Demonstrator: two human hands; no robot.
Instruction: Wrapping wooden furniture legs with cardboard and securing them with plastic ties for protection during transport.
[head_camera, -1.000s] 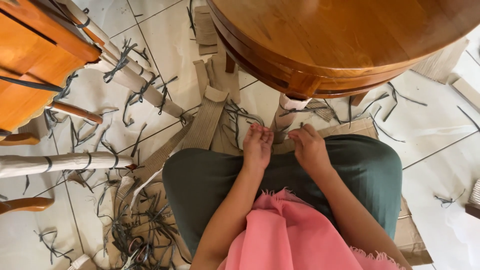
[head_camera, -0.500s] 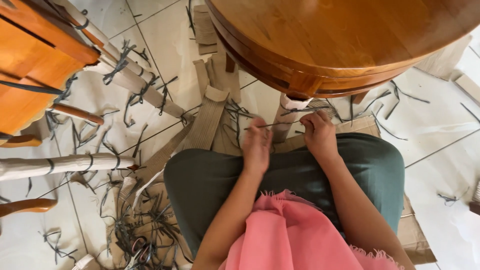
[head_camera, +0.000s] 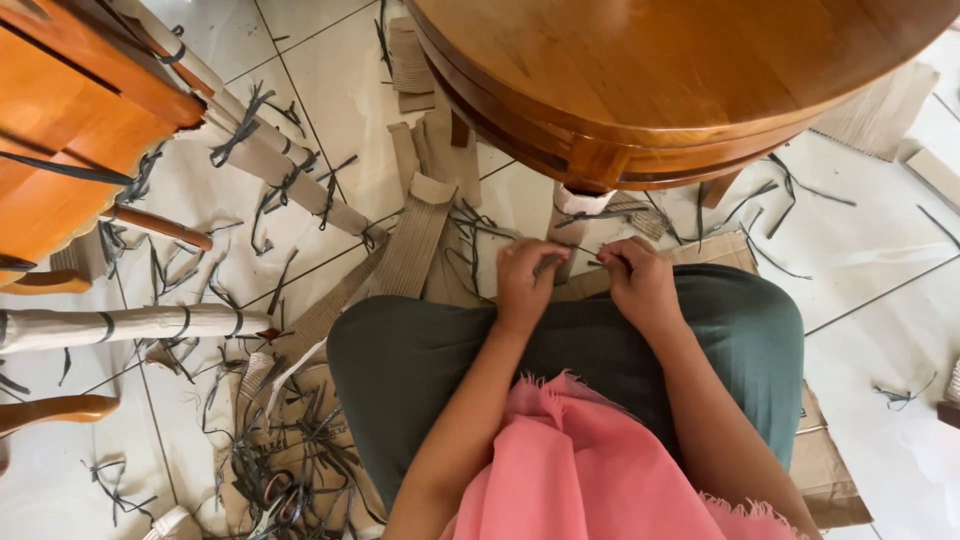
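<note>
My left hand (head_camera: 527, 277) and my right hand (head_camera: 637, 280) are both closed in front of my knees, pinching a thin dark strap (head_camera: 578, 262) stretched between them. Just beyond the hands stands a table leg (head_camera: 572, 215) wrapped in corrugated cardboard with pale tape at its top. Above it spreads the round wooden table (head_camera: 690, 80). I sit on the floor in green trousers with a pink cloth over my lap.
Wooden furniture with cardboard-wrapped, strapped legs (head_camera: 270, 165) stands at the left. Cut dark strap scraps (head_camera: 290, 470) and cardboard strips (head_camera: 415, 240) litter the tiled floor. A flat cardboard sheet (head_camera: 825, 460) lies under me on the right.
Both hands rose slightly from my lap toward the table leg and moved apart, pulling the dark strap taut between them.
</note>
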